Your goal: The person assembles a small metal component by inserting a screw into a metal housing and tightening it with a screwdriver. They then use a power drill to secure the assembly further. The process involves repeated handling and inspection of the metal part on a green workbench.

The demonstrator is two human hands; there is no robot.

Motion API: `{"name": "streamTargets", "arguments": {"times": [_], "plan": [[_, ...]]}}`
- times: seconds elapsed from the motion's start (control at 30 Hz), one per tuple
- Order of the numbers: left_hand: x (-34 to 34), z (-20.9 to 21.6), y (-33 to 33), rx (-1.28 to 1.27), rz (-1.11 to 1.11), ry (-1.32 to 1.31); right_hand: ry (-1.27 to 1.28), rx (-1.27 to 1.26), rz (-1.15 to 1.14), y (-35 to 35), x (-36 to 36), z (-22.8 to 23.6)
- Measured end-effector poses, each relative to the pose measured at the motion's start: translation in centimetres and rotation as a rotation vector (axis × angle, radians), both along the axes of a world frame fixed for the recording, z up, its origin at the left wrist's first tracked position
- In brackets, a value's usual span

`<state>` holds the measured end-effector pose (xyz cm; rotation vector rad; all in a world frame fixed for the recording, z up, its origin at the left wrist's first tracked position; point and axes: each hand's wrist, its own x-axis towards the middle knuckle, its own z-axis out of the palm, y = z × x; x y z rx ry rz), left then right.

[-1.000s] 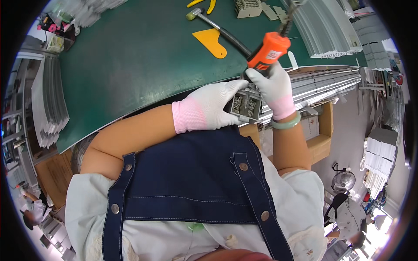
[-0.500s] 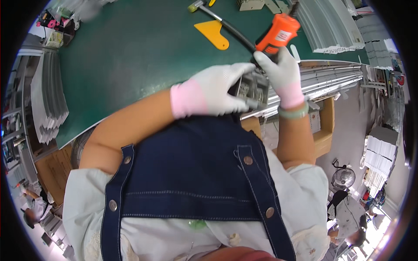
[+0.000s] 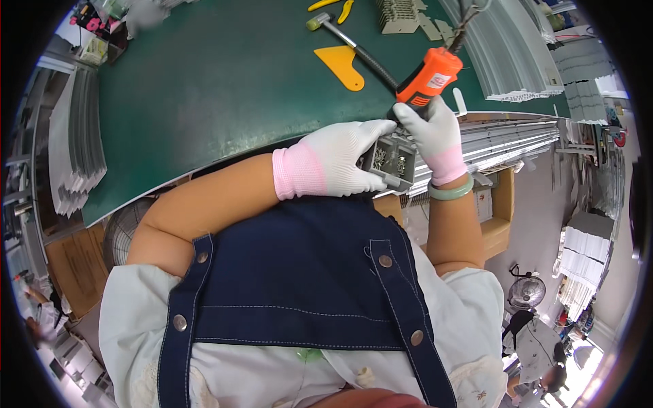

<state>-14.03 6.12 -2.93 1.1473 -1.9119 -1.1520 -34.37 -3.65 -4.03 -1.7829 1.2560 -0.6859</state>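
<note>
My left hand, in a white knit glove with a pink cuff, is closed around the side of a small grey compartment box. Small metal screws lie in its compartments. My gloved right hand is at the box's far right side. Its thumb and fingers close around the dark lower end of an orange electric screwdriver, whose cord runs up from its back. The screwdriver's tip is hidden by the hands. Beyond them a hammer and a yellow scraper lie on the green table.
Yellow-handled pliers and beige parts lie at the table's far side. Stacks of thin white panels stand on the right, grey ones at left. Long metal profiles lie below the table's right edge, above a cardboard box.
My right hand and the screwdriver have come nearer to me together, along with the box in my left hand. The view has shifted slightly, showing more of the far side of the table.
</note>
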Motion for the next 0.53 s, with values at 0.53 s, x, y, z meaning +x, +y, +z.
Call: {"name": "streamTargets", "arguments": {"times": [0.53], "plan": [[-0.3,4.2,3.8,-0.238,0.05,-0.005,-0.282,0.084,0.188,2.7,0.5,5.9]]}}
